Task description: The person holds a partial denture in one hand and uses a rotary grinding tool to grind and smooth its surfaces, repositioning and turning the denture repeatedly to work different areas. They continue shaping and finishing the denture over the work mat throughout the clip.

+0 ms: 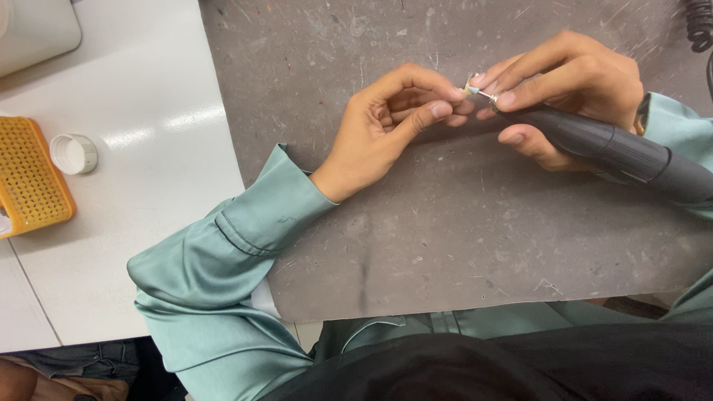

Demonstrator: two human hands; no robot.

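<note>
My right hand [572, 85] grips a dark grey rotary handpiece [624, 152] like a pen, its small tip [483, 93] pointing left. My left hand [394, 122] pinches a tiny, pale object [471, 87] between thumb and forefinger, right against the tool's tip. The object is too small to identify. Both hands hover over a scratched grey work mat [445, 230]. Both arms wear teal satin sleeves.
A white table [148, 111] lies left of the mat. On it sit an orange perforated tray [30, 178] at the left edge and a small white round cap [74, 154]. A white container corner [33, 30] is top left. A black coiled cord [698, 22] hangs top right.
</note>
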